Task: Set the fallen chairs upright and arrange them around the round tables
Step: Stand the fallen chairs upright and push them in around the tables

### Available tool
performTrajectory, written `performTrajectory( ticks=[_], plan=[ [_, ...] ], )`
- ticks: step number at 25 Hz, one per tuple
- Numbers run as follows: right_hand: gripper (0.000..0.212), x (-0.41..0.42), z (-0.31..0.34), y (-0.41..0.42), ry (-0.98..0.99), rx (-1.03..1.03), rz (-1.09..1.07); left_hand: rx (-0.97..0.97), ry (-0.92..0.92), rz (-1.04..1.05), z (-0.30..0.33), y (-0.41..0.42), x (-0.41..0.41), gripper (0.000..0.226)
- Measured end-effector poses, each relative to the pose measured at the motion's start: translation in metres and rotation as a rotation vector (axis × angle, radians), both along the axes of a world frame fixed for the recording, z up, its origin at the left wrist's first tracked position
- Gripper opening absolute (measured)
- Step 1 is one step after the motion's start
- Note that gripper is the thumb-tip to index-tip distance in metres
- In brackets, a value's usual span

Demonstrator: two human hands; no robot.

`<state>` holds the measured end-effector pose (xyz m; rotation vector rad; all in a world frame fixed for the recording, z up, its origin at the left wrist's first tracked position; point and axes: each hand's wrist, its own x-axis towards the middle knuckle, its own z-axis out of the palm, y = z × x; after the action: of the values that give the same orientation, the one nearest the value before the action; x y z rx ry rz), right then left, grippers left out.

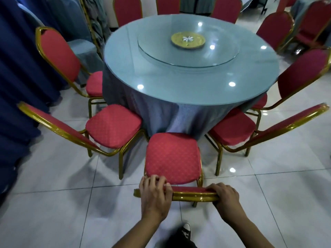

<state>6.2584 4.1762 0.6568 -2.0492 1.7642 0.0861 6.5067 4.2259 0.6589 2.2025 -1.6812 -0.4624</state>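
Note:
A red-cushioned chair with a gold frame (172, 157) stands upright right in front of me, its seat facing the round table (179, 77). My left hand (155, 196) grips the left end of its top back rail. My right hand (226, 198) grips the right end of the same rail. The table has a blue cloth, a glass top and a glass turntable (188, 47). More upright red chairs ring the table, one close on the left (111, 127) and one close on the right (232, 129).
Dark blue draped cloth (21, 77) hangs along the left. More red chairs (311, 24) and another covered table stand at the back right. The floor is glossy white tile (53, 203). My shoe (186, 231) shows below the chair.

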Motion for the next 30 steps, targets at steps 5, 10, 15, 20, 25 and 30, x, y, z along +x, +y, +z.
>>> performTrajectory(
  ticks=[5, 10, 15, 20, 25, 30],
  plan=[
    [0.039, 0.037, -0.002, -0.070, -0.006, -0.016, -0.013, -0.039, -0.008, 0.002, -0.003, -0.075, 0.036, 0.045],
    [0.020, 0.085, -0.008, -0.133, -0.060, -0.050, -0.049, -0.012, -0.050, -0.044, -0.004, -0.160, 0.090, 0.051],
    [0.021, 0.159, -0.013, -0.179, -0.077, -0.021, -0.047, 0.115, -0.088, -0.013, -0.002, -0.244, 0.169, 0.060],
    [0.019, 0.183, -0.020, -0.215, -0.089, -0.030, -0.092, 0.168, -0.073, -0.025, -0.007, -0.294, 0.191, 0.056],
    [0.019, 0.185, -0.018, -0.227, -0.088, -0.016, -0.105, 0.186, -0.019, 0.024, -0.001, -0.294, 0.184, 0.032],
    [0.022, 0.186, 0.001, -0.218, -0.030, 0.019, -0.141, 0.256, 0.074, -0.186, 0.024, -0.249, 0.194, 0.051]
  ],
)
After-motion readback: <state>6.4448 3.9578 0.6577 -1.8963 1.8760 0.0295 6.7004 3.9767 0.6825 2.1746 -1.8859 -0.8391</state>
